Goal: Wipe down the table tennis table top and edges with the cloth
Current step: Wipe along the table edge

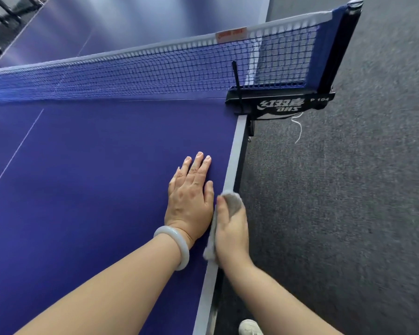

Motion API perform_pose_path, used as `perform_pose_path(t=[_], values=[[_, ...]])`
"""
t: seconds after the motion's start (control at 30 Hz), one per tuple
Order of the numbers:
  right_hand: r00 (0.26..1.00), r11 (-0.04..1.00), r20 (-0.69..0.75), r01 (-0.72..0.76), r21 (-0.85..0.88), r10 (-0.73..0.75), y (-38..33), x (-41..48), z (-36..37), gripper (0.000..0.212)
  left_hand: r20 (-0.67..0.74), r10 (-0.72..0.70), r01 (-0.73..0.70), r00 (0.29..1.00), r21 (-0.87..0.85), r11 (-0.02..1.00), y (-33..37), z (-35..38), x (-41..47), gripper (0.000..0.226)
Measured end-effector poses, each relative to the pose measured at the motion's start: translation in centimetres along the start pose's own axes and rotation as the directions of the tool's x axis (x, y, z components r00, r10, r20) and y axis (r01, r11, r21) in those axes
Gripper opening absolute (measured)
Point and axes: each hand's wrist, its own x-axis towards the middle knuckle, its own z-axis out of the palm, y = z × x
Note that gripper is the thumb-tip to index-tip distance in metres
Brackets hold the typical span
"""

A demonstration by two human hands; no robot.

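My left hand (pixel 190 197) lies flat, fingers straight, on the table (pixel 82 177), while at its 3 o'clock my right hand (pixel 231 229) grips the cloth (pixel 233 201) against the table's side edge.

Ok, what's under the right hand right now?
The grey cloth, gripped by the right hand over the table's white edge stripe. That stretch of stripe and the side face below it are covered.
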Motion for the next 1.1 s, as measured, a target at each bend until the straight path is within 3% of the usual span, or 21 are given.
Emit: perform_pose_path(t=[0.17,0.3,0.43,0.6,0.73,0.9,1.0,1.1], values=[[0.993,0.994,0.016,-0.114,0.006,0.113,-3.6,8.0,0.1,0.040,-0.005,0.004,-0.004,1.000,0.001,1.000,-0.1,0.0,0.1,0.051],[0.991,0.991,-0.008,-0.135,-0.001,0.135,-6.9,13.2,0.4,0.063,-0.003,0.002,-0.002,1.000,0.005,1.000,-0.2,0.0,0.0,0.051],[0.987,0.987,-0.014,-0.162,0.014,0.162,-2.0,5.4,0.1,0.059,-0.004,0.009,-0.009,1.000,0.001,1.000,-0.2,0.1,0.0,0.050],[0.990,0.993,0.083,-0.120,0.022,0.118,2.1,-3.0,-0.8,0.043,-0.031,0.034,-0.035,0.999,-0.048,0.998,-0.7,0.1,0.0,0.048],[0.985,0.994,0.136,-0.101,-0.037,0.105,1.3,-2.4,-1.5,0.052,-0.074,0.008,-0.026,0.997,-0.240,0.970,-0.5,-0.3,-0.5,0.045],[0.987,0.994,0.132,-0.083,-0.072,0.092,1.1,-2.3,-1.5,0.058,-0.149,-0.184,0.089,0.972,-0.492,0.866,0.0,-1.6,-4.0,0.041],[0.983,0.992,0.141,-0.107,-0.065,0.115,1.1,-2.5,-1.6,0.063,-0.129,-0.027,-0.017,0.991,-0.332,0.943,-1.0,-1.7,-11.2,0.040],[0.979,0.991,0.156,-0.128,-0.047,0.133,0.7,-2.8,-1.6,0.063,-0.040,0.040,-0.045,0.998,-0.123,0.991,-3.0,-2.0,-17.1,0.045]])
